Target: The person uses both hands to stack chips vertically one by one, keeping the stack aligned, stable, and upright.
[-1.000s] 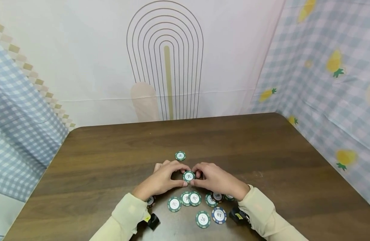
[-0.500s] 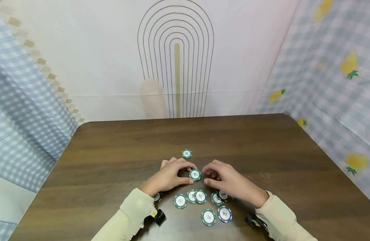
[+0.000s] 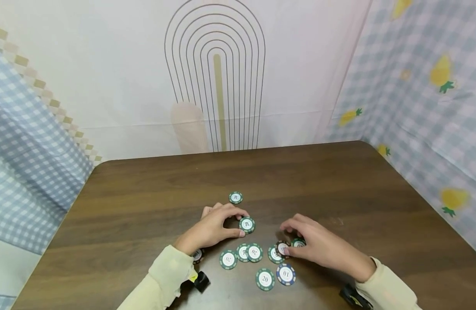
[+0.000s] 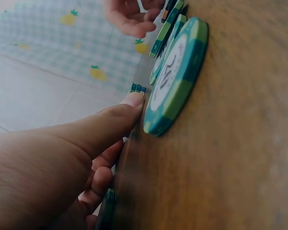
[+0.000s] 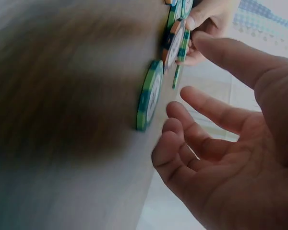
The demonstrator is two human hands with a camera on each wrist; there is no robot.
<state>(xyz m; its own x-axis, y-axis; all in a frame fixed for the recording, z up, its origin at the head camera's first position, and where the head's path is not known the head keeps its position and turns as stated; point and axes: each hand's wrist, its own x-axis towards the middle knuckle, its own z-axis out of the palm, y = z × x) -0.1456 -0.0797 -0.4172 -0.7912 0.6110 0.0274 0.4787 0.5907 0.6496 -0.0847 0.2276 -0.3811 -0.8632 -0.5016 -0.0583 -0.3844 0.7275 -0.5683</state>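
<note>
L hand: pinching the small stack (image 3: 247,224) of green chips btwn thumb + index; that's L hand (image 3: 214,229), mid table, w/ other fingers bent in behind.
Stack: sits flat on the table (image 3: 144,198), green 20 face up; the L wrist cam shows a few chips layered, can't count em tbh, it's tiny there.
R hand: grasping nothing, thumb + fingers spread apart; R hand (image 3: 321,242) is low over the chips on the right, thumb tip right at the black chip (image 3: 281,247). Touching or just above? Can't really tell, thumb hides that edge.
Black chip: lies tilted-ish, partly on top of a green chip (image 3: 274,255).
Under R hand: another green chip (image 3: 298,243), just right of the black one, partly covered by the hand.
Overlap pair: two greens nearer the person than the stack, right-hand one (image 3: 255,252) lapping over the left-hand one (image 3: 241,252).
Front row: green 20 chip (image 3: 265,279) w/ blue 10 chip (image 3: 286,274) just beside it, plus a loner green (image 3: 228,259) left of the pair.
Far chip: one green (image 3: 235,197) past the L hand, nearest the back edge.
By L cuff: dark chip (image 3: 197,256), half hidden.
BG: pale wall cloth (image 3: 129,77) w/ arch lines, blue check cloth (image 3: 412,107) on the right.
</note>
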